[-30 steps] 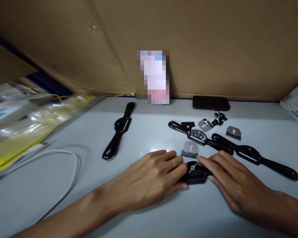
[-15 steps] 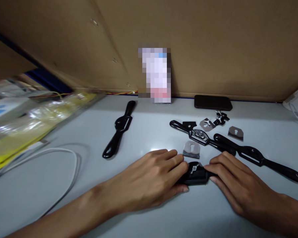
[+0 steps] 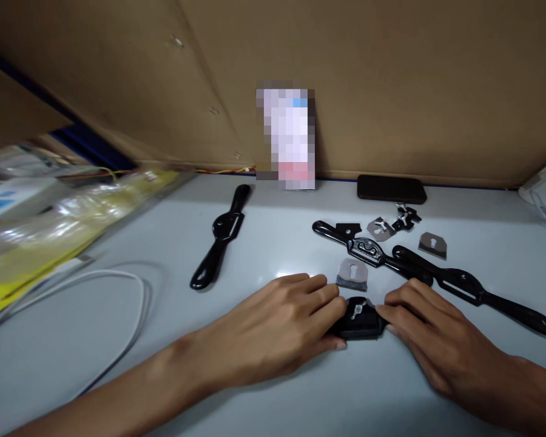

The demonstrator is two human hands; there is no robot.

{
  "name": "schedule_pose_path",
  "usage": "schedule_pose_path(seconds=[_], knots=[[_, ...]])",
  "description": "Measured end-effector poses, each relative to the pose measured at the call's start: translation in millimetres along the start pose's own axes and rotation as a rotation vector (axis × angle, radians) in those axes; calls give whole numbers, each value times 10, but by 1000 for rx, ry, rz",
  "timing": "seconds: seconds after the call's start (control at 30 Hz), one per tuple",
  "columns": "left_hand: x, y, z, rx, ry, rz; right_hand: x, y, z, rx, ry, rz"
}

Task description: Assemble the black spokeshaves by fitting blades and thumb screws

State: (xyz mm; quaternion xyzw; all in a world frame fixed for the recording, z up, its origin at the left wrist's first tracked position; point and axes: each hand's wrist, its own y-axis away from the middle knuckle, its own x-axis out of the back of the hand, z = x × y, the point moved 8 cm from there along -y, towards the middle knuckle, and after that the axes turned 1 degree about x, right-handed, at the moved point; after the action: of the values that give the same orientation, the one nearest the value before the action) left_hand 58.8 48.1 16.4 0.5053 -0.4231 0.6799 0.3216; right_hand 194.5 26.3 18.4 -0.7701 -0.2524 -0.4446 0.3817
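Observation:
A small black tool body point(image 3: 360, 320) with a silver wing screw on top lies on the white table point(image 3: 264, 243). My left hand point(image 3: 282, 331) wraps round its left end, fingers and thumb closed on it. My right hand point(image 3: 430, 331) grips its right end with curled fingers. Just beyond my fingers lies a grey blade point(image 3: 352, 273). Two black spokeshaves lie to the right, one point(image 3: 368, 250) with its middle open, the other point(image 3: 471, 288) running to the far right.
A third black spokeshave point(image 3: 221, 237) lies left of centre. Small caps, screws and another blade point(image 3: 432, 244) sit near a dark phone point(image 3: 391, 189) by the cardboard wall. Plastic bags point(image 3: 50, 224) and a white cable point(image 3: 118, 315) occupy the left.
My right fingers have curled in and drawn back onto the black part's right end. The left hand has held still.

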Motion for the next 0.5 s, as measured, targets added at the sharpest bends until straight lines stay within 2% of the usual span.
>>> schedule_pose_path(seconds=[0.5], knots=[[10, 0, 8, 9, 3, -30, 27, -12, 20, -26, -18, 13]])
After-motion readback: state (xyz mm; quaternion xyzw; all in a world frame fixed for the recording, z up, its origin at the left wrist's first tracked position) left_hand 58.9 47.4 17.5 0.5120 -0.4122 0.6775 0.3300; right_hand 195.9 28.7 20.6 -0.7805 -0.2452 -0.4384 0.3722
